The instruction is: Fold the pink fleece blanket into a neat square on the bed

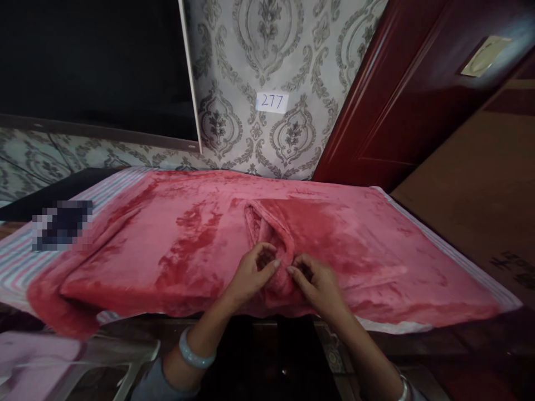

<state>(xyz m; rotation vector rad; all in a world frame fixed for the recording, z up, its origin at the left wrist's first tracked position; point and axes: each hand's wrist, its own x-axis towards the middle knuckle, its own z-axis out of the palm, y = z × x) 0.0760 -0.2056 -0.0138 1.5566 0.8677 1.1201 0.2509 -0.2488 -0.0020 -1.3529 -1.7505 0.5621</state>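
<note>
1. Nearest, a pale bangle [196, 351] circles the left wrist, below a grey sleeve [156, 384]; a lilac seat [39, 356] stands low at the left.
2. The left hand [253, 273] is curled nearly closed, its thumb and fingers pinching the gathered edge of a folded plush cloth [334, 231].
3. The right hand [320, 278] is likewise bent in a narrow pinch on the same edge, just beside the left.
4. That cloth lies right of centre on a larger pink-red plush blanket [142, 239], its left end bunched open, the rest flat.
5. A striped sheet [125, 181] shows beyond the blanket's left edge, under a pixelated dark object [62, 225].
6. At the right stands a cardboard box [472, 184].
7. Behind are a television [92, 67], patterned wallpaper [267, 33] with a "277" label [272, 102], and a dark-red door [388, 94].
</note>
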